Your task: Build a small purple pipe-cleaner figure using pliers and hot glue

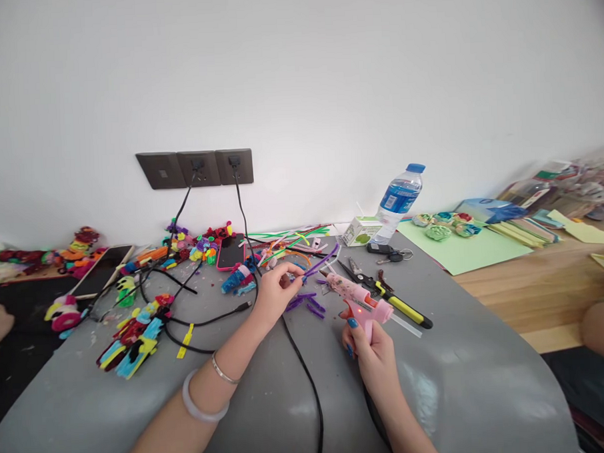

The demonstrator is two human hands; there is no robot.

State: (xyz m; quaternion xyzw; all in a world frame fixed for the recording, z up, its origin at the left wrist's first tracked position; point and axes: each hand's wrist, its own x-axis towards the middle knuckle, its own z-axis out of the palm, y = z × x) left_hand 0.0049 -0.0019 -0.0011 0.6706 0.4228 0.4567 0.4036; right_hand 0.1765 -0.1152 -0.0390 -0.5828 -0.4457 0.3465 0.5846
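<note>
My left hand (276, 291) pinches a purple pipe cleaner (323, 261) whose free ends point up and to the right. In my right hand (371, 350) is a pink hot glue gun (352, 294), its nozzle aimed at the pipe cleaner and a clear glue stick sticking out of its back. A small orange light glows on the gun. Short purple pipe cleaner pieces (308, 305) lie on the grey table (270, 415) beneath, between my hands. Whether the nozzle touches the pipe cleaner I cannot tell.
Yellow-and-black pliers (403, 303), keys (396, 254), a drink carton (361, 231) and a water bottle (399, 201) stand or lie beyond the gun. Black cables (300, 357) cross the table. Pipe cleaner figures (137, 337) and phones (104, 270) are at left; green paper (458, 246) at right.
</note>
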